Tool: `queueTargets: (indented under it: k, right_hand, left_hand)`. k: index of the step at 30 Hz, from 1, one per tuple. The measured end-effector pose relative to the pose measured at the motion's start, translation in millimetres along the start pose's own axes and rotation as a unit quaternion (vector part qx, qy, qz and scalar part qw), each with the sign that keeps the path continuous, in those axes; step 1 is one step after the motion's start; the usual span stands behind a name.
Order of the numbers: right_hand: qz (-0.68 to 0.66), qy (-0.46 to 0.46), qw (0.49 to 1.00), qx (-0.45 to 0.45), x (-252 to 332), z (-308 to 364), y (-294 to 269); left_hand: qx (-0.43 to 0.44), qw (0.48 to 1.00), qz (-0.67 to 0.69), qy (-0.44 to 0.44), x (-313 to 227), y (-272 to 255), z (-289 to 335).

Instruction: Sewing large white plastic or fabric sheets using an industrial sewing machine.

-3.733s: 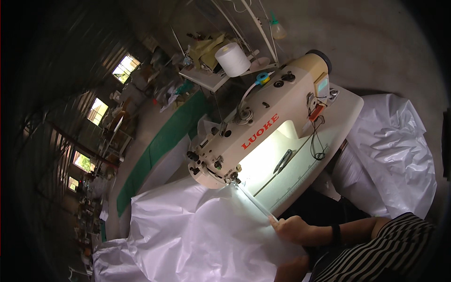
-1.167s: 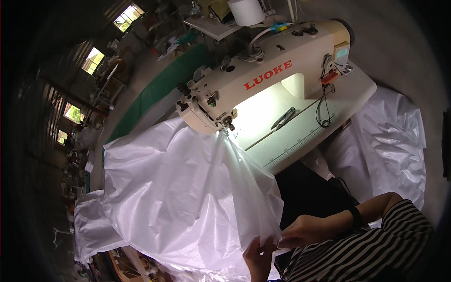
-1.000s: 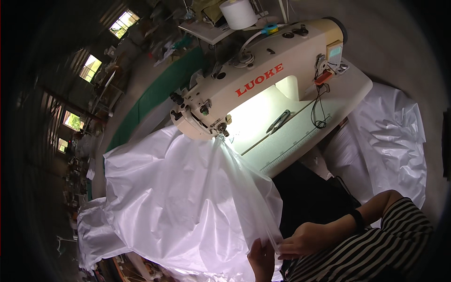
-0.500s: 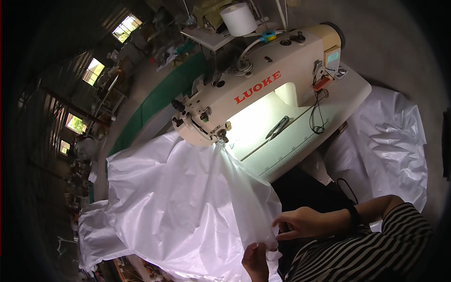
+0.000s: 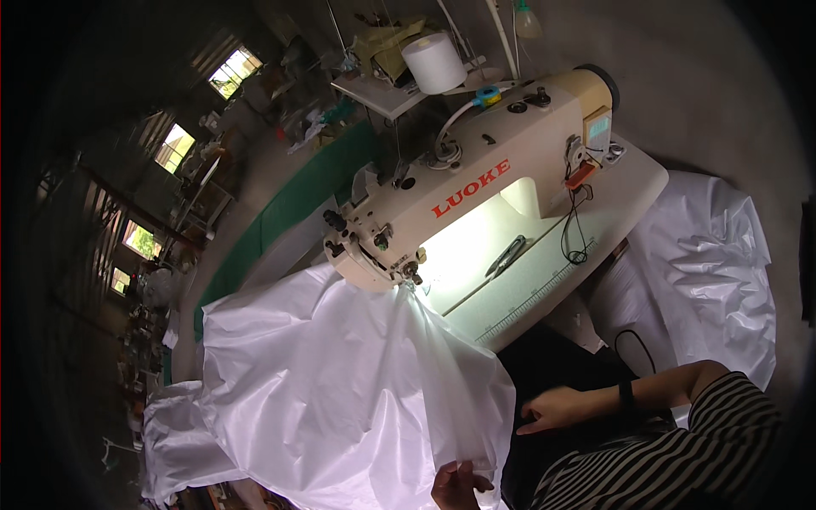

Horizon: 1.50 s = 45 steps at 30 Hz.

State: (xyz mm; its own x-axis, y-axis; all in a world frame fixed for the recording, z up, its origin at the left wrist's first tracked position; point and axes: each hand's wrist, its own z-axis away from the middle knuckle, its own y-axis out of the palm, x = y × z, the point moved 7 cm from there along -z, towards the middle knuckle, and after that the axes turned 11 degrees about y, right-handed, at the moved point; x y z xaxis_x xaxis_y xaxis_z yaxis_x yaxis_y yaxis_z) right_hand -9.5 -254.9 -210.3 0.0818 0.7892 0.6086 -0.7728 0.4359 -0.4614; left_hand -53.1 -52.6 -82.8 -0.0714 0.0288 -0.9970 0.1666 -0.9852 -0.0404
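A large glossy white sheet of fabric (image 5: pixel 323 382) spreads down and left from the sewing machine (image 5: pixel 476 178), its upper end gathered under the needle area. My left hand (image 5: pixel 459 488) is at the sheet's lower right edge, pinching it between thumb and fingers. Just right of that edge, my right hand (image 5: pixel 552 410) is apart from the sheet, in front of dark cloth. Its fingers are curled together, and what they hold, if anything, is hidden. The machine's lamp lights its bed, where thread snips (image 5: pixel 507 255) lie.
A white thread cone (image 5: pixel 434 64) stands on a small shelf behind the machine. More shiny white fabric (image 5: pixel 710 263) is heaped at the right. A cable (image 5: pixel 571 225) hangs over the bed's right part. Green cloth (image 5: pixel 289 200) lines a surface behind, left.
My right hand has drawn away from the sheet's edge, a little to the right, and its fingers have closed. The left hand stays at the edge. The whole view has shifted slightly.
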Motion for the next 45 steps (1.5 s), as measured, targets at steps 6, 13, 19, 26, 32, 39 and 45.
queueTargets:
  k: [6, 13, 19, 26, 32, 39, 45]
  right_hand:
    - [-0.030, -0.217, 0.973, -0.075, 52.4, 12.1, 7.2]
    - [0.015, -0.428, 0.890, -0.156, 100.3, 127.8, -11.0]
    - [0.180, -0.483, 0.832, -0.207, 131.2, 132.3, -22.2]
    - [-0.275, -0.260, 0.908, -0.182, 95.1, 39.2, -104.8]
    - [0.014, -0.038, 0.932, -0.359, 103.7, -14.2, -153.1]
    - [0.263, 0.023, 0.878, -0.398, 126.3, -55.0, -158.7]
    - [0.258, 0.022, 0.873, -0.414, 121.5, -43.5, -160.0]
  left_hand:
    - [-0.010, 0.989, -0.072, 0.127, -33.9, -0.6, -2.9]
    - [0.126, 0.947, -0.239, 0.176, -24.9, 39.4, 4.3]
    - [0.140, 0.961, -0.187, 0.149, -14.7, 42.2, -0.1]
    - [0.249, 0.801, -0.437, 0.326, -52.0, 79.7, 6.2]
    - [0.307, 0.801, -0.386, 0.338, -57.4, 90.4, 1.0]
    - [0.269, 0.772, -0.449, 0.362, -57.8, 91.3, -42.5]
    - [0.263, 0.798, -0.450, 0.303, -35.0, 106.7, -59.2]
